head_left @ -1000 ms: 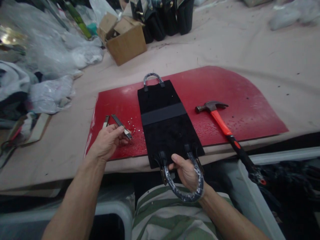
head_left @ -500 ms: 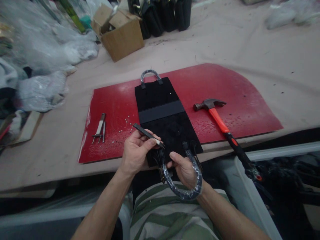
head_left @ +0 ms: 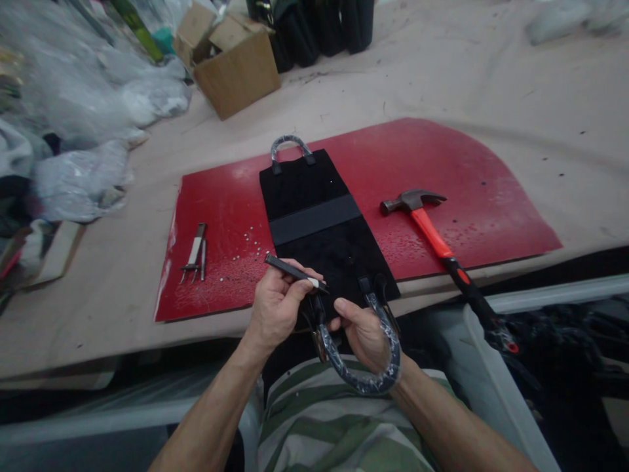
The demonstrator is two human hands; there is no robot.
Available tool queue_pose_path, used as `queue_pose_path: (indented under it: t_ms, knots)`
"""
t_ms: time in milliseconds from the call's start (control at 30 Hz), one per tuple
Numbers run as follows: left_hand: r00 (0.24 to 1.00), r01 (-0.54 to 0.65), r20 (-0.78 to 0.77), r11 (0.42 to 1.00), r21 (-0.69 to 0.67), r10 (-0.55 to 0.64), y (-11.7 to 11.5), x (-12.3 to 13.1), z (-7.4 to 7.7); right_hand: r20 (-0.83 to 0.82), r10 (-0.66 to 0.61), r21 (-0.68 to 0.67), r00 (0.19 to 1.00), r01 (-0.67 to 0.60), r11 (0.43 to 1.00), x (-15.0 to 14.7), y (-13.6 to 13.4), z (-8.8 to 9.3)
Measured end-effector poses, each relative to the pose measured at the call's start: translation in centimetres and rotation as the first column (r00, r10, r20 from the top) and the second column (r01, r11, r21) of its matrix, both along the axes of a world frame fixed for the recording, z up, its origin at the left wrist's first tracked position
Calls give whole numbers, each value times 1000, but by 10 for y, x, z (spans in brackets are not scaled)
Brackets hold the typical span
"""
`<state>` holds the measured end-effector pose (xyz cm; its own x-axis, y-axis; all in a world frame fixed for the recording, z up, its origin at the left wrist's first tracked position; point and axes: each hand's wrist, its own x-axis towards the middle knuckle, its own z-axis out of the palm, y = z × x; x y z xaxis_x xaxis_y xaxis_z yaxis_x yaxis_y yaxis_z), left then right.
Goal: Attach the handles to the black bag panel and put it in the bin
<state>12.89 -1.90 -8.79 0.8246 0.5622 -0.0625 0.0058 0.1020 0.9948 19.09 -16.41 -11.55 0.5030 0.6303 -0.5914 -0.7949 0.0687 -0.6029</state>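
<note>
A black bag panel (head_left: 314, 183) lies unfolded across the red mat, its near end overhanging the table edge. Each end carries a curved handle wrapped in clear plastic: the far handle (head_left: 291, 140) and the near handle (head_left: 363, 383). My left hand (head_left: 278, 305) is closed around a dark metal leather punch (head_left: 289, 267) with white tape near its lower end. The punch slants over the panel beside one foot of the near handle; whether its tip touches cannot be seen. My right hand (head_left: 366, 331) reaches through the near handle and pinches the panel's near edge, thumb on top.
A claw hammer (head_left: 426, 226) lies right of the panel on the red mat (head_left: 472, 190), its grip past the table edge. A pronged punch (head_left: 196, 252) lies left, near small scraps. Behind are a cardboard box (head_left: 240, 72), black bags (head_left: 327, 29) and plastic wrapping (head_left: 83, 177).
My left hand and the punch have shifted slightly right and down, toward the foot of the near handle. My right hand keeps its hold on the panel's edge. The view has moved slightly.
</note>
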Motion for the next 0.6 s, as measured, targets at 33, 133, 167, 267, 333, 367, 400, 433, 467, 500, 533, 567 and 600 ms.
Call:
queue_pose_path:
  t_ms: [33, 133, 167, 267, 333, 367, 400, 433, 467, 500, 533, 567, 600]
  knots:
    - [1000, -4, -9, 999, -37, 4, 0, 0, -1, 7, 13, 4, 1000, -13, 1000, 0, -1, -1]
    - [999, -5, -39, 992, -123, 0, 0, 1, -1, 37, 34, -10, 999, -34, 999, 1, -3, -2]
    - [999, -3, -44, 992, -130, -2, 0, 1, -1, 42, 33, -13, 999, -33, 999, 1, -3, -1]
    - [1000, -7, -20, 993, -116, 5, 0, 1, 0, 29, 39, -3, 999, -39, 999, 2, -1, 1]
    - [1000, -13, 19, 994, -111, 15, 1, 1, 0, 25, 45, 2, 999, -45, 999, 2, 0, 4]
    - [999, -13, 44, 994, -109, 18, 1, 1, -1, 27, 43, -3, 999, -43, 999, 2, 1, 5]
    - [998, -11, 68, 994, -104, 18, 1, 1, -2, 26, 39, -10, 999, -38, 999, 2, 2, 6]
    - [996, -6, 87, 995, -95, 14, 1, 0, -3, 25, 33, -19, 999, -32, 999, 2, 2, 7]
    - [995, -1, 104, 997, -80, 9, 0, 0, -3, 20, 29, -26, 999, -28, 999, 2, 3, 7]
    - [994, 5, 111, 998, -63, 2, 0, 0, -4, 15, 26, -32, 1000, -26, 999, 2, 3, 7]
    - [994, 9, 111, 999, -47, -4, 0, -1, -4, 13, 24, -37, 1000, -24, 999, 2, 3, 7]
    - [994, 10, 110, 999, -33, -7, 0, -1, -4, 13, 25, -43, 1000, -24, 999, 2, 3, 7]
    - [994, 10, 109, 1000, -24, -7, -1, -2, -3, 17, 21, -52, 1000, -20, 998, 2, 3, 7]
